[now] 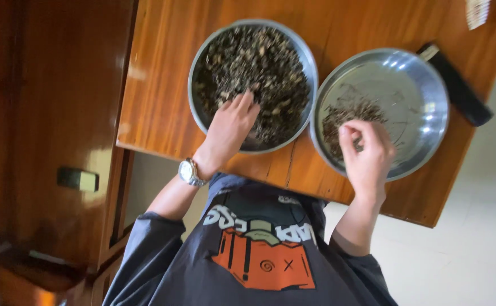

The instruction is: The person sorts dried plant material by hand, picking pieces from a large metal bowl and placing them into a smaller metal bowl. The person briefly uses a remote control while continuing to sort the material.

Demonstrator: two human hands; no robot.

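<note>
Nearest the camera, a dark shirt [253,249] with an orange-and-white printed graphic is filling the lower frame; a silver wristwatch [190,171] is sitting on the left wrist. The left hand [229,131] is resting in the full steel bowl [199,68], fingers loosely spread and pressing into the dark dried bits [259,62]. The right hand [367,153] is hovering over the shallower steel plate [429,107], fingertips pinched together on what looks like a few bits above the small sorted pile [344,116]. Risk: both vessels are sitting close to the near edge of the wooden table [157,85], so a wrist nudge is likely tipping contents to the floor; pinched bits may be dropping between rims. Farther off, a black oblong object [463,90] is lying beside the plate, and a pale woven item [477,11] at the far corner.
</note>
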